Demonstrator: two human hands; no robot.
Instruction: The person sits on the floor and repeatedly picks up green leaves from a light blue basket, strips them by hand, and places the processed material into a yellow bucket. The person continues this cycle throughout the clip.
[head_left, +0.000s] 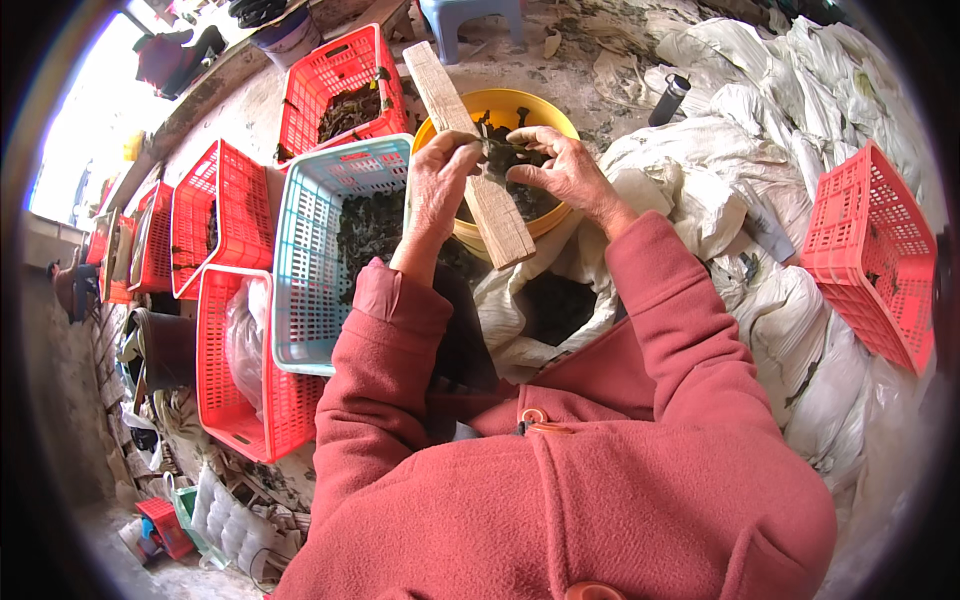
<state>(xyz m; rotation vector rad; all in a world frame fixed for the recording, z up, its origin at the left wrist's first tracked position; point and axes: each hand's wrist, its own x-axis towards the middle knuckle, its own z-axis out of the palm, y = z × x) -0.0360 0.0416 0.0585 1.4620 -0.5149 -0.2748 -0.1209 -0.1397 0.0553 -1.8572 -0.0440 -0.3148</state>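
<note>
A rough wooden board (501, 221) lies aslant across a yellow bucket (551, 105). Inside the bucket is dark, wet-looking leafy matter (536, 199), perhaps seaweed. Over the board, my left hand (444, 172) has its thumb and fingertips pinched together on a thin dark strip (486, 142), partly hidden by the fingers. Above the bucket's right side is my right hand (564, 171), thumb and fingers apart, with nothing plainly held. Close by my left forearm stands a light-blue plastic crate (311, 225) containing more dark leaves (367, 225).
Red crates (244, 360) stand on the left, and another (352, 56) holds leaves beyond the blue one. White woven sacks (795, 315) cover the right side, with a dark bottle (670, 100) and a red crate (847, 247). An open sack (510, 322) sits below the bucket.
</note>
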